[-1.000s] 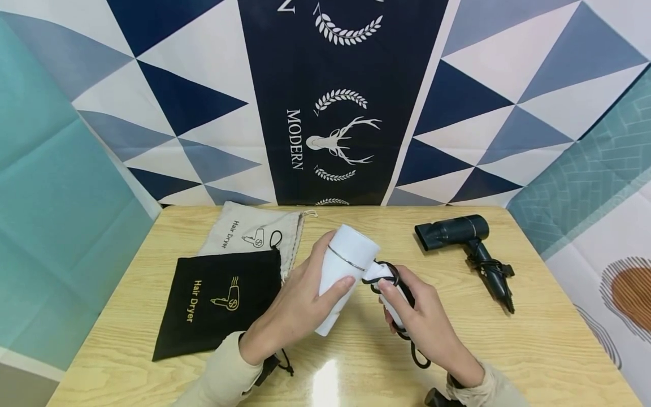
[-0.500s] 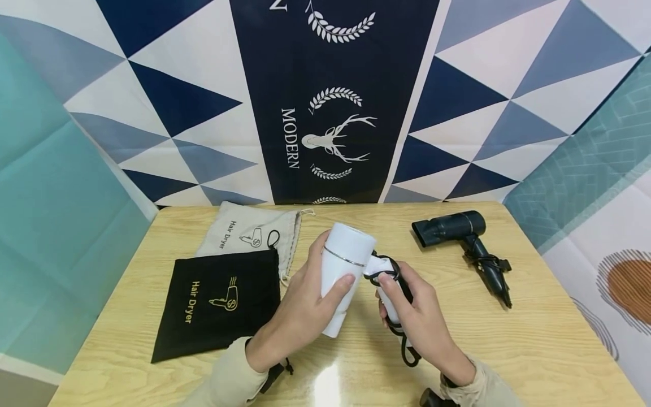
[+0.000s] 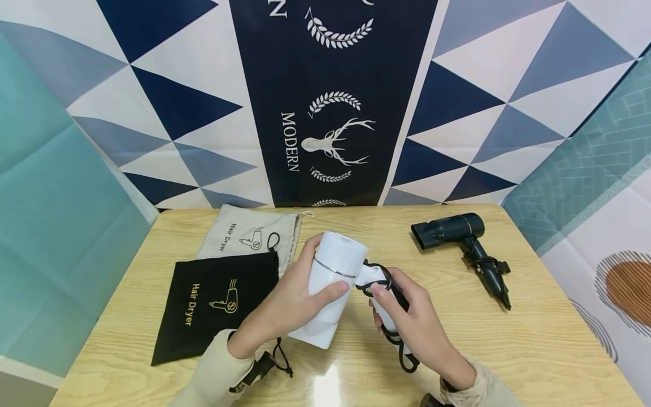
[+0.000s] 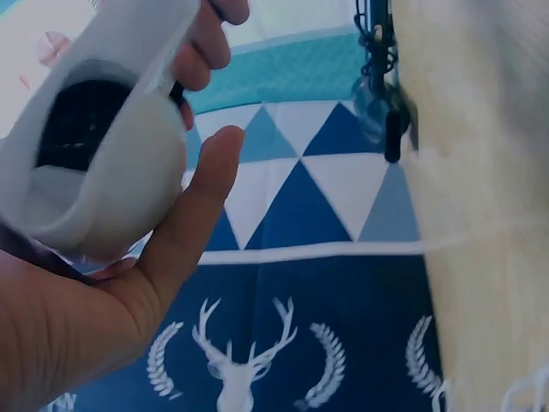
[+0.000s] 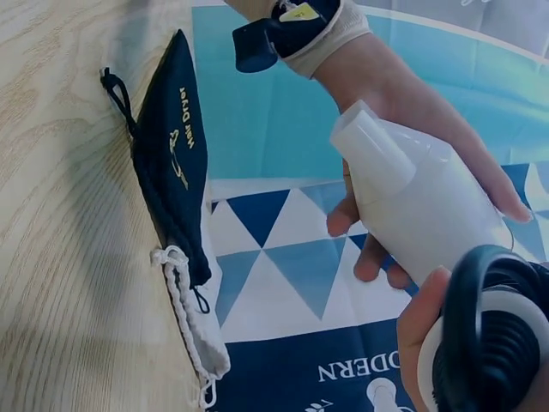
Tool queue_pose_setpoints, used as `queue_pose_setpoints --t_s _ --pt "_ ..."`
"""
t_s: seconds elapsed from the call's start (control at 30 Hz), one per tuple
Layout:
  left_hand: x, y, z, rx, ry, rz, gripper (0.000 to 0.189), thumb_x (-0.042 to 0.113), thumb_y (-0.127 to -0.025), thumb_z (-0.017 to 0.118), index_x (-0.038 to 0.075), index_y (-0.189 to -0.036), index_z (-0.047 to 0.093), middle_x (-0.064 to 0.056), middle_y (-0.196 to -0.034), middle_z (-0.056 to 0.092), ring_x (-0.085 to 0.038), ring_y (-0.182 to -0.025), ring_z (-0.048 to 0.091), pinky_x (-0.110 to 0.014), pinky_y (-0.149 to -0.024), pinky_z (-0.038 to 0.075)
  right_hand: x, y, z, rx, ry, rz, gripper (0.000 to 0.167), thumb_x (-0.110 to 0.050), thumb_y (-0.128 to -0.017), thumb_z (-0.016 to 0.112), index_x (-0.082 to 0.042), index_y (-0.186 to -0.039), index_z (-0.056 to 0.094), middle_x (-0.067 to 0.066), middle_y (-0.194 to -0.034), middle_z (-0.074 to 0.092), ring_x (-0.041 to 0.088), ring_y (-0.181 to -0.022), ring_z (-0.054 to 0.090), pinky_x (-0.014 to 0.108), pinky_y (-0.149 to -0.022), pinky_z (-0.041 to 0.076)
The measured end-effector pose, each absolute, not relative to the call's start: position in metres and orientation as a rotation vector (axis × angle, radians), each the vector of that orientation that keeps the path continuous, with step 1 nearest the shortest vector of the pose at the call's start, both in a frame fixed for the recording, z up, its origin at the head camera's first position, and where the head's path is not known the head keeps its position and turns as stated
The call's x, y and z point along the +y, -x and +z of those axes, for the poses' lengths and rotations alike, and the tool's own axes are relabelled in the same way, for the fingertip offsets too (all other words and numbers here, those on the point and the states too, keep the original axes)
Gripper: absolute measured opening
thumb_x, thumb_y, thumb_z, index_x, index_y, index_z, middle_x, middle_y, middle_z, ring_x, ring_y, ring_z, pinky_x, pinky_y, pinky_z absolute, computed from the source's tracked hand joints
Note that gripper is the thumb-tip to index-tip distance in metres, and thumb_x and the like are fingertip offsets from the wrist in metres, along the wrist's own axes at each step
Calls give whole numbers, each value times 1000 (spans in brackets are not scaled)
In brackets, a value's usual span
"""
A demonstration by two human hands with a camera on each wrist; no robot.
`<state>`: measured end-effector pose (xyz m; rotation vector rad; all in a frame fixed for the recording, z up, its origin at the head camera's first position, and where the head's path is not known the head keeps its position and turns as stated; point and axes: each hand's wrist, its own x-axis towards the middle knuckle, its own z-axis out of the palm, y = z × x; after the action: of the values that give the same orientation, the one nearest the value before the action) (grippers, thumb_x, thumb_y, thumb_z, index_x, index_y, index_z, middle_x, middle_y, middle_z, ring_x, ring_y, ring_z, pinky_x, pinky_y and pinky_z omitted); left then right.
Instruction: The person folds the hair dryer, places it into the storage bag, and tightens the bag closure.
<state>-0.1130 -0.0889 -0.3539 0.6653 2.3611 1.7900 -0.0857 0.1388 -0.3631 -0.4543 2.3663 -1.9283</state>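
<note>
Both hands hold a white hair dryer [image 3: 339,259] above the table, its barrel tilted with the nozzle end toward the person. My left hand [image 3: 292,297] grips the barrel, its thumb lying across the white body. In the left wrist view the dark opening of the nozzle [image 4: 81,124] faces the camera. Round the handle [image 3: 385,314] my right hand [image 3: 414,316] is curled, its thumb on top. A black cord [image 3: 407,359] is wound about this handle, and a loop of it hangs below the hand. The fingers' far sides are partly hidden.
A black drawstring pouch [image 3: 178,322] printed "Hair Dryer" lies at the left, overlapping a cream pouch [image 3: 229,226] behind it. At the back right rests a black hair dryer [image 3: 452,230] with its cord wrapped round the handle. A patterned wall hanging [image 3: 330,68] stands behind the table [image 3: 483,350].
The white hair dryer has shifted a little left and turned, so its nozzle end points more toward the lower left. Both hands keep their hold on it and move with it.
</note>
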Motion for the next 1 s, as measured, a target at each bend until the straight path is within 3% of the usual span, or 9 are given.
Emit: queue_pose_setpoints --t_s 0.3,0.53,1.0 --pt "-77 109 -362 2233 -649 2003 73 25 -93 69 29 -151 26 -9 -113 58 -26 -88 64 -41 -66 58 139 86 -366 2340 506 -1971 20 -19 -107 47 -2 -115 55 16 -81 59 26 -56 59 41 -47 52" --pt "-67 106 -367 2277 -604 2086 72 24 -93 68 28 -152 27 -7 -114 58 -24 -89 63 -39 -67 58 136 86 -373 2355 532 -2073 20 -14 -107 44 1 -116 53 16 -78 59 25 -55 58 41 -46 52" --pt "-59 102 -373 2327 -636 2162 70 23 -93 69 25 -151 29 -7 -111 62 -22 -85 64 -38 -67 57 132 85 -380 2367 554 -2153 15 -12 -107 43 -5 -117 53 15 -81 59 25 -54 59 40 -45 52"
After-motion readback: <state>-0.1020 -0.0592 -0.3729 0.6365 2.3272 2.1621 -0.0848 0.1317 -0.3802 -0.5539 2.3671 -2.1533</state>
